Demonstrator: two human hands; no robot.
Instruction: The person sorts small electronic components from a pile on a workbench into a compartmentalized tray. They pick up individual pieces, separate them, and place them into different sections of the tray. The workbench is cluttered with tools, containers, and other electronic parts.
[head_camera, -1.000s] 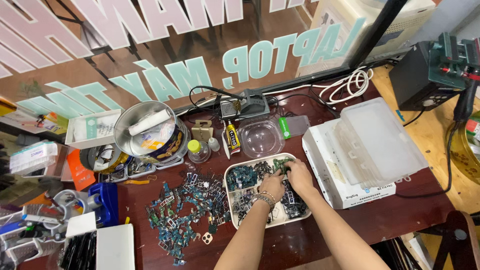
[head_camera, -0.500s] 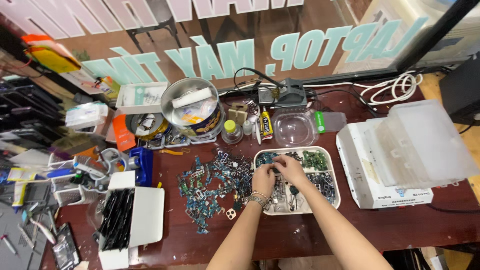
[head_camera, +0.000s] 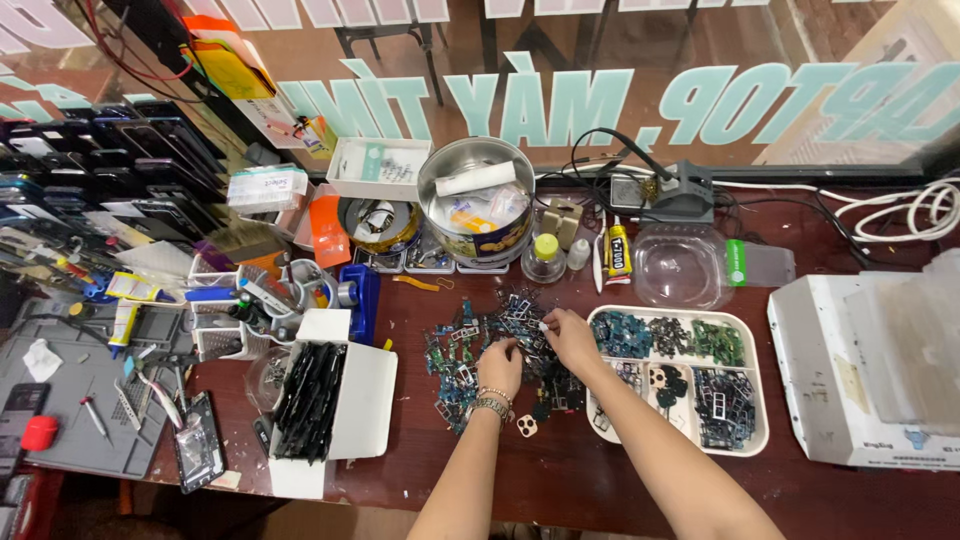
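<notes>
L hand (head_camera: 499, 368): moved off white compartment tray (head_camera: 752, 442), now picking in pile of small dark metal phone parts (head_camera: 470, 352) on counter.
R hand (head_camera: 571, 336): pinching one small part over pile.
Change: sorting shifted tray → pile.

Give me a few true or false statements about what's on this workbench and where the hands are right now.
1. Both hands are in the loose pile of small parts on the table. True: left hand, right hand.
2. The white tray is empty. False: sorted parts lie in it.
3. A bracelet is on the left wrist. True.
4. The round metal tin lies right of the tray. False: it stands behind the pile, near the window.
</notes>
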